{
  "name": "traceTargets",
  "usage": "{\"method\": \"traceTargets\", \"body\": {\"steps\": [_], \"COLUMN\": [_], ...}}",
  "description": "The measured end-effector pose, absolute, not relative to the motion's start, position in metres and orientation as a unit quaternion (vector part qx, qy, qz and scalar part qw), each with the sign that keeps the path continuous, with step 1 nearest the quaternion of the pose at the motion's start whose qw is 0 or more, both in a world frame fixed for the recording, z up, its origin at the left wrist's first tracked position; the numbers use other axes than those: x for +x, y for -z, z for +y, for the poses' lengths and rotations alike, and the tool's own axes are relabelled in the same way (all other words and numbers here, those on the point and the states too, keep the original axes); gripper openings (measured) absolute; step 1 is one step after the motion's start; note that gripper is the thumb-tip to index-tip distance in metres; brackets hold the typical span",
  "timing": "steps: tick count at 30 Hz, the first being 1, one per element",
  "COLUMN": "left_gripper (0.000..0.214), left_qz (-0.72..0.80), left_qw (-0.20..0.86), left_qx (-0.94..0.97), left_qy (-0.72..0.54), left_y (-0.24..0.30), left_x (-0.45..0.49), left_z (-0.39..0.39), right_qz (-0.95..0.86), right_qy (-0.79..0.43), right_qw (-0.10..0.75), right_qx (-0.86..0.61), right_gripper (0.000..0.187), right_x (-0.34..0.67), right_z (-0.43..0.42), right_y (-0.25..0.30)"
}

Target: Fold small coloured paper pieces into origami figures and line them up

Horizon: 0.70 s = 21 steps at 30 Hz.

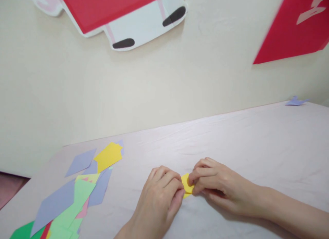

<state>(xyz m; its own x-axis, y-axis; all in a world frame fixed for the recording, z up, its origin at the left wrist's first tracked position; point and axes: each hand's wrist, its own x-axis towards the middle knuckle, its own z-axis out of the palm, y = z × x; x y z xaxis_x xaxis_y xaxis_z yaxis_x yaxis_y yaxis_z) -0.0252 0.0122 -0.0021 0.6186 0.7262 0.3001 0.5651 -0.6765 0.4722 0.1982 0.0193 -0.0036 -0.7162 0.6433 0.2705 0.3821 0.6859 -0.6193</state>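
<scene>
A small piece of yellow paper [187, 184] lies on the pale cloth between my two hands, and a fold or second layer shows along its lower edge. My left hand [160, 194] grips its left side, with the fingers bent and the thumb close against them. From the other side my right hand [218, 184] pinches the paper's right part with curled fingertips. Both hands hide some of the paper's outline.
Left of my hands lies a loose pile of coloured paper, with a purple sheet [55, 206], a light green strip [81, 198] and a yellow piece [109, 157]. A purple paper scrap [295, 102] sits at the far right edge. Behind rises a pale wall [154, 88] with red decorations.
</scene>
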Motion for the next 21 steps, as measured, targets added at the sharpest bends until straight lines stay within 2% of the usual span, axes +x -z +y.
{"method": "traceTargets", "body": {"steps": [5,9,14,21], "left_gripper": [0.017,0.019,0.021,0.02], "left_qz": [0.4,0.411,0.418,0.422], "left_qw": [0.178,0.186,0.181,0.119], "left_qx": [0.865,0.86,0.862,0.878], "left_qy": [-0.246,-0.24,-0.225,-0.191], "left_y": [0.01,0.012,0.013,0.016], "left_x": [-0.018,-0.016,-0.014,-0.011], "left_z": [0.012,0.013,0.014,0.013], "right_qz": [-0.92,-0.934,-0.925,-0.917], "right_qy": [-0.188,-0.148,-0.167,-0.192], "right_qw": [0.249,0.243,0.257,0.257], "right_qx": [-0.238,-0.217,-0.225,-0.238], "right_gripper": [0.025,0.025,0.023,0.026], "right_x": [0.205,0.205,0.202,0.2], "right_z": [0.016,0.016,0.017,0.017], "right_y": [0.008,0.01,0.01,0.009]}}
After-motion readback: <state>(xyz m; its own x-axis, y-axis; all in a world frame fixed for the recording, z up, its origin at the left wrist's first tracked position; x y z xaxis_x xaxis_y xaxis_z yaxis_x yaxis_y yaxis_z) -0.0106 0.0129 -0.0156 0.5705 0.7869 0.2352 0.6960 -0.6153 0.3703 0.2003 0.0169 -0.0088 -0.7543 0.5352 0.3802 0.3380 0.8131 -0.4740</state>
